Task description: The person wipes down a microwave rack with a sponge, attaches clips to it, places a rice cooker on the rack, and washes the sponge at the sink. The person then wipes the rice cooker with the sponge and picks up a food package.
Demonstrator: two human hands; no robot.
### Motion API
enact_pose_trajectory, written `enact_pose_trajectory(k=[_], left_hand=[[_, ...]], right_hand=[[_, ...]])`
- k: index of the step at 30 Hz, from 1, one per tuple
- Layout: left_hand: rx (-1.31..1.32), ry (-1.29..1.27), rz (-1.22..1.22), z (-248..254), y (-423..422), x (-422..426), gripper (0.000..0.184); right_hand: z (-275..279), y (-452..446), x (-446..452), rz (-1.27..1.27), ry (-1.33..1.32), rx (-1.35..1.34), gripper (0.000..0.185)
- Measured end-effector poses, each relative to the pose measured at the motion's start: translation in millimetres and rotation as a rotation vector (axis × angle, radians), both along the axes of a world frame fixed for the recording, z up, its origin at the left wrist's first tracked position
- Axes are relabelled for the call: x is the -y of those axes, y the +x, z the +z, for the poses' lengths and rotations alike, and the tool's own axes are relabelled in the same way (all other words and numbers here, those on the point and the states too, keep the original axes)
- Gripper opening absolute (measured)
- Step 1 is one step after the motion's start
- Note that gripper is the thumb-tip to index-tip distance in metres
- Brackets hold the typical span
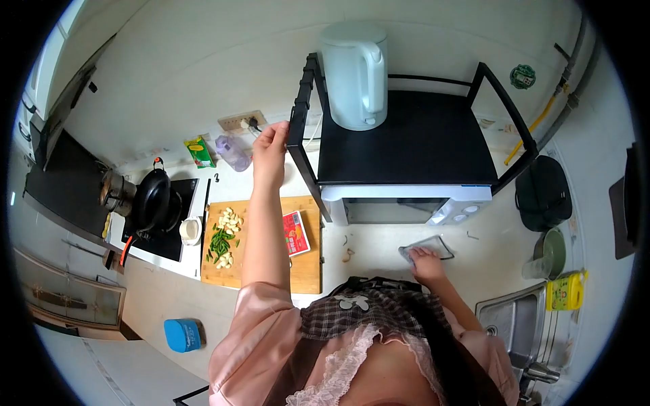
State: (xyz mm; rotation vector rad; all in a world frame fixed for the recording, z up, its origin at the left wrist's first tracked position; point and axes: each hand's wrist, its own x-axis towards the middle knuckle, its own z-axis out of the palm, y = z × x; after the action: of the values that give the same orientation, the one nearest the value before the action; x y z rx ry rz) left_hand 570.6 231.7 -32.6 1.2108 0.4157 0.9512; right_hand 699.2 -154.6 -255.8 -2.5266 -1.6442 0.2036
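My left hand [271,150] is raised to the black metal rack [296,125], its fingers closed at the rack's left front post; whether they grip the post or a small thing there is unclear. On the rack's top shelf stands a pale kettle [353,78], and under it is a white microwave [406,203]. My right hand [426,262] lies on a grey cloth [410,247] with a dark edge, on the white counter [365,237] in front of the microwave.
Garlic cloves [229,222] and cut green peppers [220,243] lie on a wooden board [267,271] beside a red package [296,233]. A black wok [152,199] sits on the stove at left. At right are a sink [518,325] and a yellow bottle [567,291].
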Motion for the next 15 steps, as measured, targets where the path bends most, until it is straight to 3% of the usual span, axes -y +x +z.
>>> enact_pose_trajectory(k=[2, 3, 7, 9, 11, 13, 14, 15], left_hand=[[-0.097, 0.304, 0.246, 3, 6, 1, 0.022], [-0.083, 0.299, 0.240, 7, 6, 1, 0.023], [0.034, 0.404, 0.355, 35, -1, 16, 0.017], [-0.140, 0.947, 0.293, 57, -12, 41, 0.011], [-0.113, 1.208, 0.016, 65, -8, 80, 0.013], [-0.144, 1.259, -0.168, 47, -1, 117, 0.013], [-0.110, 1.378, -0.222, 36, 4, 128, 0.011], [-0.156, 1.395, -0.277, 31, 5, 140, 0.014]], right_hand=[[-9, -4, 3, -0.031, -0.083, -0.134, 0.043], [-9, -7, 2, -0.065, -0.166, -0.279, 0.047], [-19, 2, -3, 0.008, -0.199, -0.334, 0.058], [4, 5, -24, -0.064, -0.231, -0.550, 0.058], [83, -20, -47, 0.014, 0.395, -0.983, 0.049], [139, -40, -75, 0.126, 0.939, -1.466, 0.040], [158, -41, -84, 0.121, 0.946, -1.463, 0.040], [174, -41, -90, 0.078, 1.070, -1.657, 0.037]])
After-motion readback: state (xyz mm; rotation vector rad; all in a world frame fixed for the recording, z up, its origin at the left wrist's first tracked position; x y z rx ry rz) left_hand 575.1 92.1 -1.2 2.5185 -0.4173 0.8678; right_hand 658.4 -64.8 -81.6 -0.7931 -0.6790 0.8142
